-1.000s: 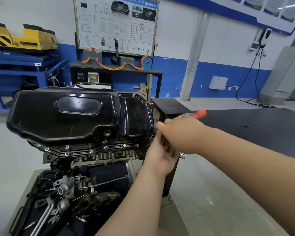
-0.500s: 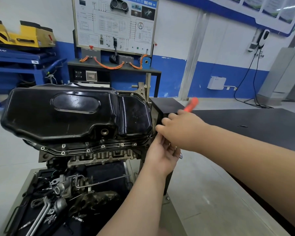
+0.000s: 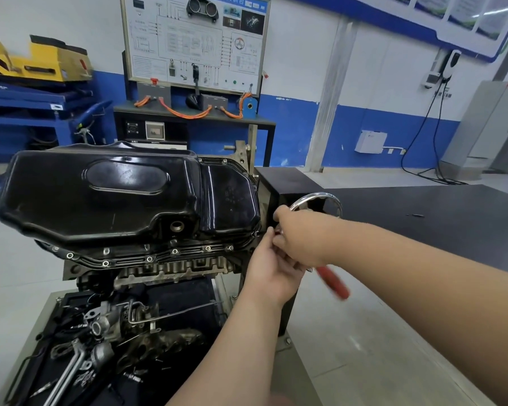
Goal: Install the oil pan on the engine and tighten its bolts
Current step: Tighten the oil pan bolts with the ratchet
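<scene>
Head view: right of the glossy black oil pan (image 3: 100, 200), my right hand (image 3: 302, 238) grasps a red-handled wrench (image 3: 335, 284), likely mid-tightening; left hand (image 3: 272, 268) grip hidden. Next: steady, square turns.

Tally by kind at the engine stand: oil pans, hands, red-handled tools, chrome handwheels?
Oil pan: 1
Hands: 2, left hand and right hand
Red-handled tool: 1
Chrome handwheel: 1
Total: 5
</scene>
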`<state>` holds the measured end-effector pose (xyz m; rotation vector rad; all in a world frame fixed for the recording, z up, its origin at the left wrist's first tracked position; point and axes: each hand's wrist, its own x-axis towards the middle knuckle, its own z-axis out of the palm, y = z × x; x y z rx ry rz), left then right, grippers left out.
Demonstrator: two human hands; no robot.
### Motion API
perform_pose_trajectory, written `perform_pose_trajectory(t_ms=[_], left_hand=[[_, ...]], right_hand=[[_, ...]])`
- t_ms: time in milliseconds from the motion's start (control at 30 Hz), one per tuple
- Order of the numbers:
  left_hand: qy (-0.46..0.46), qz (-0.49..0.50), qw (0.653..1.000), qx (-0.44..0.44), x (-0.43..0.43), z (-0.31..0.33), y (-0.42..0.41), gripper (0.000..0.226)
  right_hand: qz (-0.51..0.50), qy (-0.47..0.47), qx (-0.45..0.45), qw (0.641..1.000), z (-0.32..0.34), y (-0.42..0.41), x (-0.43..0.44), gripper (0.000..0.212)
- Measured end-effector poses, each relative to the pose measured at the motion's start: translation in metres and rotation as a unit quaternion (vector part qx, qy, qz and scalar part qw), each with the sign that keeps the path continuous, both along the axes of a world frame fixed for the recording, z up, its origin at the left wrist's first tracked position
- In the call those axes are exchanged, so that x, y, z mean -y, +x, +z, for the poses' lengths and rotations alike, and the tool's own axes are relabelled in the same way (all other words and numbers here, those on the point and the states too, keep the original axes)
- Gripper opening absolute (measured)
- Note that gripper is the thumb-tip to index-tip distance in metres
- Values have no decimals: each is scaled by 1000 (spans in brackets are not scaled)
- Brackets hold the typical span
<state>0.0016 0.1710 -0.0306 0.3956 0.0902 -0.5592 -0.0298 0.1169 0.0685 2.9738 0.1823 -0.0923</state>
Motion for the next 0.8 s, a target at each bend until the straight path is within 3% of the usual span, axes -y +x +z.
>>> perform_pose_trajectory(t_ms=[33, 100, 167, 367, 667, 800], left_hand=[[-2, 5, 1000, -2, 3, 0, 1, 31], [19, 12, 1000, 7, 5, 0, 1, 25], [16, 17, 1000, 9, 7, -1, 1, 25], [29, 8, 1000, -9, 6, -4, -2, 29], [25, 12, 1000, -7, 4, -1, -2, 27], [15, 13, 1000, -8, 4, -3, -1, 28]], right_hand=[[40, -97, -5, 994, 5, -1, 3, 19], [135, -283, 42, 949, 11, -1, 5, 23], [192, -329, 96, 919, 11, -1, 4, 25], [112, -171, 77, 976, 1, 4, 12, 62], [92, -71, 67, 991, 0, 11, 14, 68], [72, 6, 49, 996, -2, 12, 13, 61]])
